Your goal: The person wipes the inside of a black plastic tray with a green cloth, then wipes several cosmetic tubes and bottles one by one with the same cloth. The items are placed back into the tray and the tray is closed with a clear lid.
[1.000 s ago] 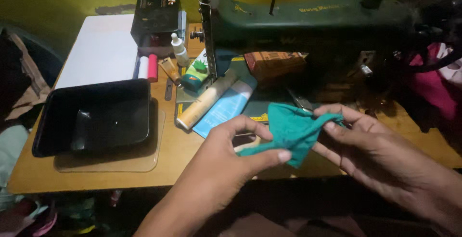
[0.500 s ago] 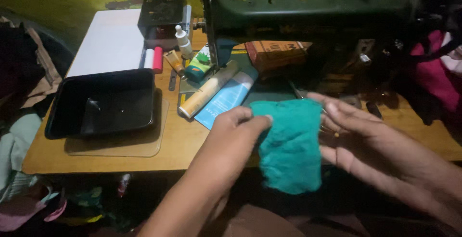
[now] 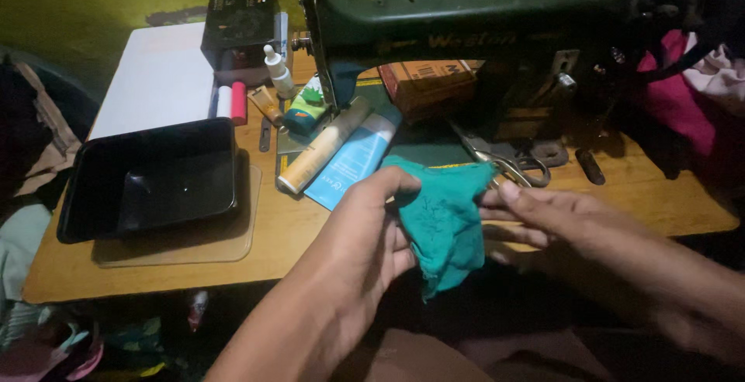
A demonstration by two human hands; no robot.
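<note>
**Where things lie on the counter**

The sewing machine (image 3: 481, 17) stands along the back of the counter (image 3: 295, 235). A tray (image 3: 147, 176) rests on a mat (image 3: 233, 235) at the left, with a flat board (image 3: 155, 72) behind it. A box (image 3: 237, 29) sits at the back, just left of the machine; a dropper bottle (image 3: 275, 72) stands before it. Two tubes (image 3: 341, 153) lie side by side, slanting, between tray and machine. A carton (image 3: 427, 83) sits under the machine's arm, scissors (image 3: 504, 161) just in front. Nearest the viewer, the cloth (image 3: 442, 215) hangs between the left hand (image 3: 365, 235) and the right hand (image 3: 559, 215), over the counter's front edge.
</note>
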